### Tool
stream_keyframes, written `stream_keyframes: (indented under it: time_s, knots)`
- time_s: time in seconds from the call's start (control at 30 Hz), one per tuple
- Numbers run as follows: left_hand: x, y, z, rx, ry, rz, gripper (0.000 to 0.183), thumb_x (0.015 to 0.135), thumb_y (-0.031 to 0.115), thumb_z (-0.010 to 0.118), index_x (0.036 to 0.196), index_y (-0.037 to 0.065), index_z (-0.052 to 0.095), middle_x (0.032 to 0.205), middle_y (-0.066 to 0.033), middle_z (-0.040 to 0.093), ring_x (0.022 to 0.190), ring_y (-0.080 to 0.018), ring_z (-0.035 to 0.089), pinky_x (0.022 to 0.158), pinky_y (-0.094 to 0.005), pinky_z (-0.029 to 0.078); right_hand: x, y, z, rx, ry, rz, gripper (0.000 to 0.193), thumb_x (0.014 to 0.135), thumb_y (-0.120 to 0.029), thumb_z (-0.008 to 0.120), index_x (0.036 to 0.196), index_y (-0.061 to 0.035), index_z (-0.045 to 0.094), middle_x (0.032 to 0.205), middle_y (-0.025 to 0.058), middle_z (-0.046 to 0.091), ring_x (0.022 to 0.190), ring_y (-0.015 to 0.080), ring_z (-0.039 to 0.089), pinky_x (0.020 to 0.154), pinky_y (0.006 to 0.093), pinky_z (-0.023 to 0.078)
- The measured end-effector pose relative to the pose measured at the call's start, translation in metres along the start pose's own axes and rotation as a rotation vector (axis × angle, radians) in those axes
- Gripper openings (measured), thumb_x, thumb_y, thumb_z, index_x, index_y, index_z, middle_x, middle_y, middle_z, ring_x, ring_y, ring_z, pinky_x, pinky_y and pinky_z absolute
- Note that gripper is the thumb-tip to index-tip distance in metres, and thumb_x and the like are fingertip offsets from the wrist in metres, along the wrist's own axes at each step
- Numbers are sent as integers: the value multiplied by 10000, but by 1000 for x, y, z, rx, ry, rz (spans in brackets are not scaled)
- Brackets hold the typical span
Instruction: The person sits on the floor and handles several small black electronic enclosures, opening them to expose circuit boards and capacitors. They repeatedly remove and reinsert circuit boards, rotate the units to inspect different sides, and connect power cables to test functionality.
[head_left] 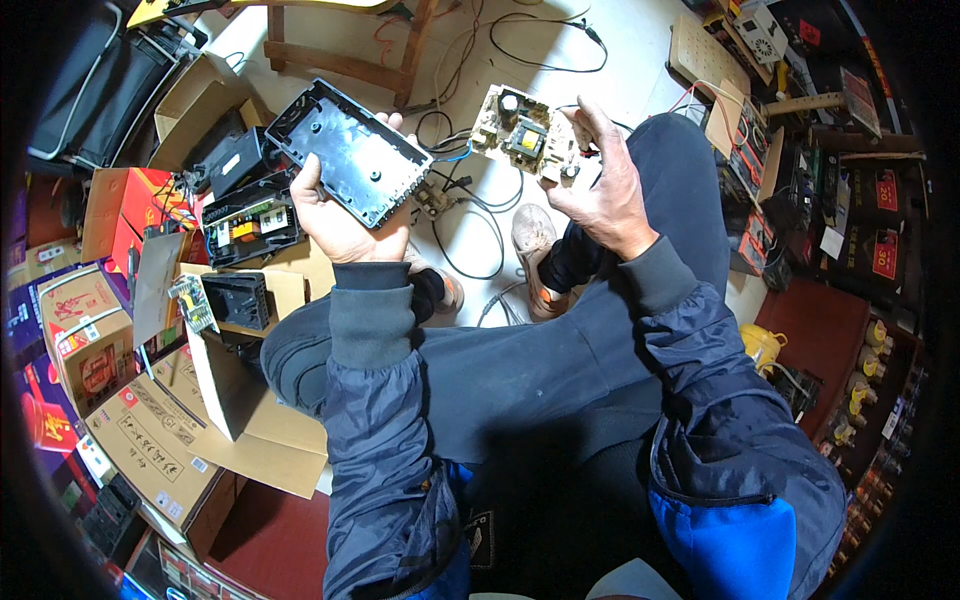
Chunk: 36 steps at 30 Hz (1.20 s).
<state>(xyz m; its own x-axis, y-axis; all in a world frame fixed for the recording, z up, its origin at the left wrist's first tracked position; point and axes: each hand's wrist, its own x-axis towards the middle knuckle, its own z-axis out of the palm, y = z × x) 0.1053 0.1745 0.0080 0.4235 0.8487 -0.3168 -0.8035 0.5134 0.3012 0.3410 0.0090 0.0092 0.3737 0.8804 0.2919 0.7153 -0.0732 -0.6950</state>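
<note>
My left hand is closed around a black plastic casing half, its hollow inside facing up, with the thumb over the near edge and fingertips showing past the far side. In my right hand is a tan circuit board, pinched along its right edge. The board carries a yellow-topped transformer and other parts, and its component side shows. A blue wire runs off its left edge toward the casing. Casing and board are held apart, side by side above my knees.
Opened black device housings with boards lie in a cardboard box on the left. Further left stand brown cartons. Black cables trail over the pale floor around my shoes. A wooden stool stands ahead; shelves of parts line the right.
</note>
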Motion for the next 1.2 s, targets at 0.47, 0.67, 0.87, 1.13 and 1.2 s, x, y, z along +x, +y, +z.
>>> stream_keyframes:
  time_s: [0.47, 0.67, 0.87, 1.13, 1.2]
  knots:
    - [-1, -16, -3, 128, -5, -33, 670, 942, 407, 528, 1434, -46, 509, 1344, -299, 613, 1298, -488, 582, 1147, -658, 417, 1, -2, 2, -32, -31, -92, 1038, 680, -141, 857, 1574, -31, 340, 1361, 176, 600, 1195, 350, 582, 1087, 434, 473]
    - [-1, -17, 1, 244, -31, -192, 654, 961, 379, 554, 1422, -79, 481, 1279, -322, 628, 1260, -491, 608, 1099, -590, 493, 1, -5, -1, 13, -84, -36, 1048, 698, -112, 844, 1610, -71, 329, 1439, 155, 579, 1326, 307, 577, 1147, 397, 450]
    - [-4, -16, 3, 295, -48, -220, 490, 964, 293, 579, 1343, -18, 562, 1192, -203, 699, 1076, -365, 722, 980, -503, 596, 0, -4, -1, 39, -119, 9, 1056, 699, -96, 827, 1617, -67, 308, 1448, 167, 576, 1356, 319, 562, 1173, 404, 431]
    - [-3, -17, -1, 314, -50, -219, 427, 974, 256, 583, 1315, 0, 597, 1171, -172, 723, 1050, -336, 740, 943, -472, 613, 2, -4, -1, 37, -144, -10, 1068, 693, -76, 823, 1621, -60, 293, 1418, 180, 584, 1304, 337, 568, 1148, 414, 446]
    - [-4, -16, -1, 309, -32, -222, 418, 976, 250, 582, 1309, -1, 602, 1170, -172, 725, 1050, -333, 739, 944, -468, 612, 3, -4, 0, 2, -119, -82, 1074, 689, -72, 804, 1626, -62, 279, 1378, 181, 597, 1187, 359, 591, 1084, 435, 484]
